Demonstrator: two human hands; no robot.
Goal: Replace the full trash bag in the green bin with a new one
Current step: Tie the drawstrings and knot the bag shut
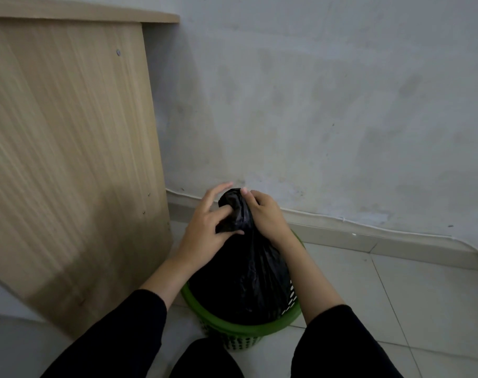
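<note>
A full black trash bag (246, 274) stands in the green perforated bin (248, 327) on the tiled floor, its top gathered into a bunched neck. My left hand (207, 227) pinches a fold of the neck between thumb and curled fingers, with the index finger stretched upward. My right hand (265, 214) grips the neck from the right side, fingers curled around the plastic. The bag's lower part sits inside the bin and hides the bin's interior.
A wooden desk side panel (68, 159) stands close on the left of the bin. A grey wall (314, 105) with a skirting strip (368, 236) runs behind it. Pale floor tiles (409, 309) spread to the right. My dark-clothed knee (207, 358) is just before the bin.
</note>
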